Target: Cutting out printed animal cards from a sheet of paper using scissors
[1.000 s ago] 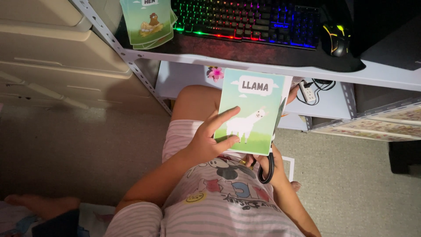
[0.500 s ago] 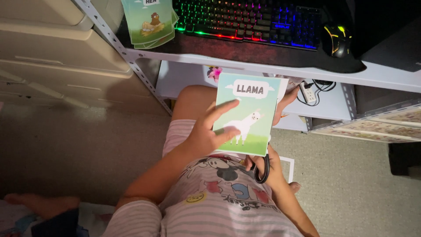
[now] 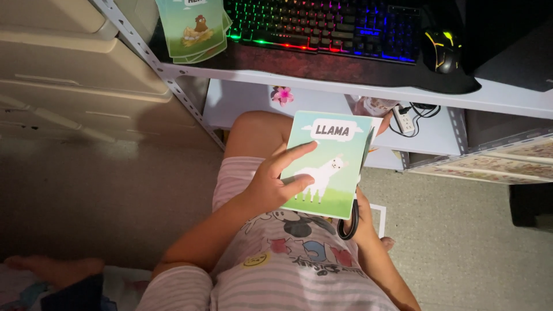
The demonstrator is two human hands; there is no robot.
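My left hand [image 3: 275, 183] lies on the front of a green picture card [image 3: 334, 144] showing a white long-necked animal, thumb and fingers spread across its lower left. I hold the card over my lap, just below the desk edge. My right hand [image 3: 364, 222] is mostly hidden behind the card, with one fingertip showing at the card's upper right. It grips black-handled scissors [image 3: 349, 226]; the handle loop hangs under the card's bottom right corner and a dark blade runs up the card's right edge.
A stack of similar green cards [image 3: 194, 29] lies on the white desk [image 3: 403, 91] beside a rainbow-lit keyboard [image 3: 322, 26] and a black mouse [image 3: 442, 50]. A pink flower [image 3: 283, 95] and a power strip [image 3: 405, 121] sit underneath. Beige drawers [image 3: 69, 63] stand at left.
The card has dropped a little lower and shifted slightly right since half a second ago. My left fingers have curled closer on its face. The scissors stay at its right edge.
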